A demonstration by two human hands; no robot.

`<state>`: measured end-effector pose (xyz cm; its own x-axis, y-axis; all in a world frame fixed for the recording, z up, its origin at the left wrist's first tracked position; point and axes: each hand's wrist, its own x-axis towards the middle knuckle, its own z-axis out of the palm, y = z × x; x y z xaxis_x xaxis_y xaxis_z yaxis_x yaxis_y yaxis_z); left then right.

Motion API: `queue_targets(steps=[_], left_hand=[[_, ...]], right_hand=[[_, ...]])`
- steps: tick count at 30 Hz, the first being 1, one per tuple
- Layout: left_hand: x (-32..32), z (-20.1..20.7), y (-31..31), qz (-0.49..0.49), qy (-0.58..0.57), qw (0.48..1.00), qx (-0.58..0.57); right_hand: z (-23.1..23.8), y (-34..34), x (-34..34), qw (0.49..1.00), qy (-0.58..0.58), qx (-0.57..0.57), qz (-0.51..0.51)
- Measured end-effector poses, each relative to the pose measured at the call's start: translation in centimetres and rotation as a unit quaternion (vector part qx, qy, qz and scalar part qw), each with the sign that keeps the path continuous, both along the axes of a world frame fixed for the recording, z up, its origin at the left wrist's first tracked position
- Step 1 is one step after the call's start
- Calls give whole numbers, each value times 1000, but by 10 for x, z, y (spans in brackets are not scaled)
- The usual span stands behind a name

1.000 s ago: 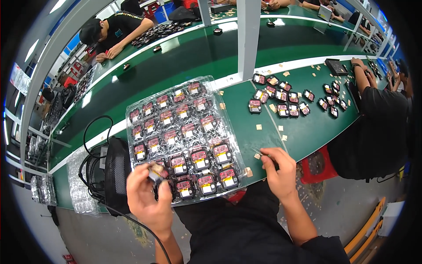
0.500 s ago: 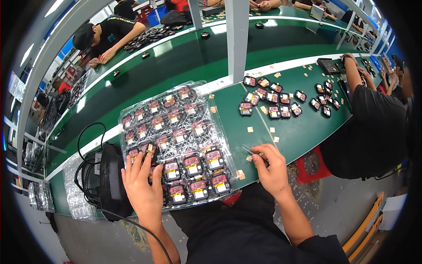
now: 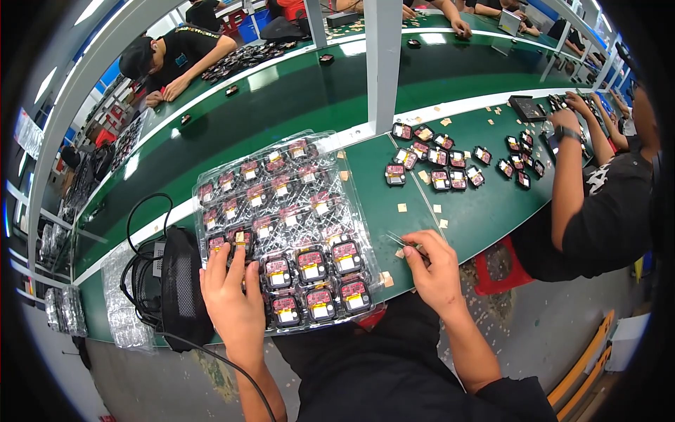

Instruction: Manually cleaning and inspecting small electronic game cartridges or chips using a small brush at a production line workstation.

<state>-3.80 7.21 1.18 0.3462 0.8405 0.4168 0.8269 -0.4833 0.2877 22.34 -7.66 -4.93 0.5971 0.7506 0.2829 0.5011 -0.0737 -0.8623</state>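
Note:
A clear plastic blister tray holds several small black square-cased modules with reddish circuit boards and white labels. My left hand lies over its near left part with fingers stretched and apart. Its fingertips touch the near edge of a module that bears a small tan sticker and sits in the tray. My fingers partly cover the neighbouring pockets. To the right of the tray, my right hand is closed around thin metal tweezers, whose tips point up and left just above the green tabletop.
More modules lie loose on the green table, with small tan squares scattered around. A black mesh bag and cables sit left of the tray. A white post rises at the conveyor. A co-worker sits at right.
My left hand has drawn slightly down and right, and the stickered module now sits flatter in the tray. My right hand stays put. The co-worker at right has shifted their arms.

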Motion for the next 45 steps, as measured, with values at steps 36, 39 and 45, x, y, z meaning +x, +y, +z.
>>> queue_targets(steps=[36, 39, 45], left_hand=[[24, 42, -39, -161, -119, 978, 63], [32, 53, -74, -428, -278, 846, -153], [54, 101, -131, -725, -394, 436, -358]], right_hand=[[6, 8, 23, 998, 5, 21, -56], [20, 20, 52, 992, -48, -38, -110], [-1, 53, 134, 936, -315, -38, -154]])
